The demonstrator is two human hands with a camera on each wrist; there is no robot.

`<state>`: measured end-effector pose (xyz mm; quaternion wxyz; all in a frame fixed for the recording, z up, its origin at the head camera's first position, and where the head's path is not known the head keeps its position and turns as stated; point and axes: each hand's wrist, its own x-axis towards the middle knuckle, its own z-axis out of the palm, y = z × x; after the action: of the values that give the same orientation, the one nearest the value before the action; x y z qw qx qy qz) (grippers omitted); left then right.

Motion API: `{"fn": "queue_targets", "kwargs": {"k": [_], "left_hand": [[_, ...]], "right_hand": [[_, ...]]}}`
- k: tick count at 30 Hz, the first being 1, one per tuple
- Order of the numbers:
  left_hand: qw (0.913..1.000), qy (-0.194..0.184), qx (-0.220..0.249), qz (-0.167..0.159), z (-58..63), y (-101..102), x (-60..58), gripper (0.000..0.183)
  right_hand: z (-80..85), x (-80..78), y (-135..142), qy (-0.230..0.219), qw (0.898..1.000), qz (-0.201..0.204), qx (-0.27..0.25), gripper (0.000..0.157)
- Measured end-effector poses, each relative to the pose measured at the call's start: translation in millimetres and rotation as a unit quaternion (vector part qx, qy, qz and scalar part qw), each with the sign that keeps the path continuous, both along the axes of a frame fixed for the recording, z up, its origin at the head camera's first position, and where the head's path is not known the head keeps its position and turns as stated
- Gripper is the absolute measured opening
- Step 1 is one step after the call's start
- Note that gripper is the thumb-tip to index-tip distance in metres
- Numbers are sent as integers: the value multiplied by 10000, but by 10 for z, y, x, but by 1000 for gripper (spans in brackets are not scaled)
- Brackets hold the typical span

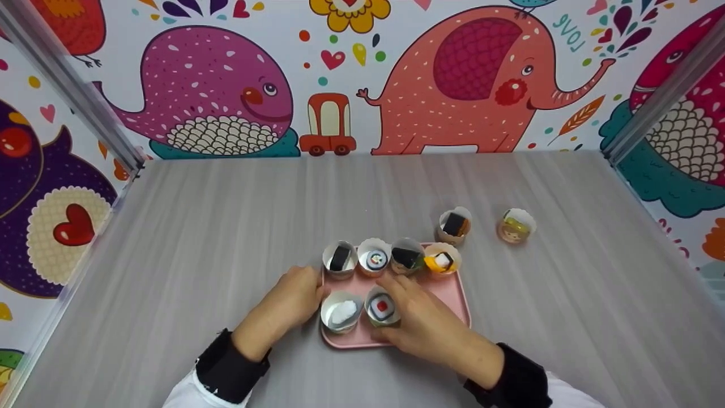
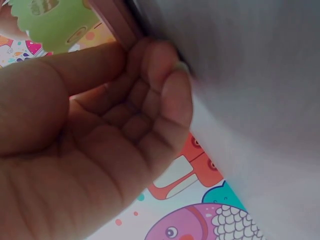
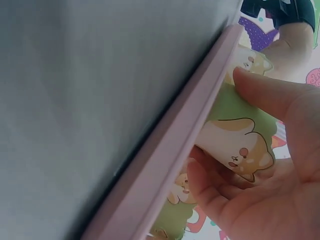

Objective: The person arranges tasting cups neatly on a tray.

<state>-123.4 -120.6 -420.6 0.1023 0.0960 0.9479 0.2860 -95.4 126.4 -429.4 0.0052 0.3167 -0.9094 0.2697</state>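
Observation:
My left hand point(image 1: 294, 296) pinches the left edge of a pink tray point(image 1: 453, 297); its thumb and curled forefinger meet at the rim point(image 2: 117, 22) in the left wrist view. My right hand point(image 1: 425, 322) grips a paper cup point(image 1: 380, 306) between thumb and fingers, low over the tray's front middle. A sushi roll piece with a red centre sits inside that cup, and a cartoon animal on green decorates its side point(image 3: 240, 145). Just left of it stands a cup point(image 1: 341, 311) with a white piece. A row of several filled cups point(image 1: 374, 258) lines the tray's back edge.
Behind the tray's right corner, on the grey table point(image 1: 226, 215), stands a cup point(image 1: 454, 225) with a dark-wrapped piece. Farther right is another cup point(image 1: 516, 226) with something yellow in it. Printed panels point(image 1: 334, 68) enclose the table at the back and sides.

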Motion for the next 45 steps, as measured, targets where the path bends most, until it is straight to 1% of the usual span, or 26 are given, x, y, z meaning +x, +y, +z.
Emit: {"fn": "queue_targets", "kwargs": {"k": [4, 9, 12, 18, 23, 27, 32, 35, 37, 41, 45], "left_hand": [[10000, 8, -20, -4, 2, 3, -2, 44], [10000, -63, -33, 32, 13, 6, -3, 43], [10000, -77, -42, 33, 17, 8, -4, 42], [10000, 42, -44, 11, 9, 2, -4, 43], [9999, 113, 41, -26, -1, -6, -6, 49], [9998, 173, 38, -15, 8, -11, 3, 47], [9999, 112, -4, -6, 1, -4, -4, 46], [10000, 40, -4, 24, -6, 5, -11, 47], [10000, 39, 0, 31, -7, 7, -11, 47], [10000, 39, 18, 23, -7, 6, -4, 48], [10000, 51, 18, 25, -6, 5, 0, 46]], "right_hand": [[-9, 20, -11, 10, 9999, 65, 145, 72], [-4, 22, -17, 32, 9996, 157, 215, 75], [-3, 22, -16, 42, 9996, 182, 222, 75], [15, 29, -1, 79, 9997, 178, 114, 71], [59, 35, 40, 301, 9995, 59, -90, 69], [90, 26, 116, 693, 9968, 24, -396, 68], [106, -6, 242, 1536, 9844, -41, -859, 62], [132, -22, 320, 1819, 9782, -204, -978, 60], [146, -30, 384, 1959, 9754, -294, -963, 58], [160, -44, 541, 2049, 9742, -442, -836, 56], [169, -60, 723, 1882, 9767, -875, -544, 61]]}}
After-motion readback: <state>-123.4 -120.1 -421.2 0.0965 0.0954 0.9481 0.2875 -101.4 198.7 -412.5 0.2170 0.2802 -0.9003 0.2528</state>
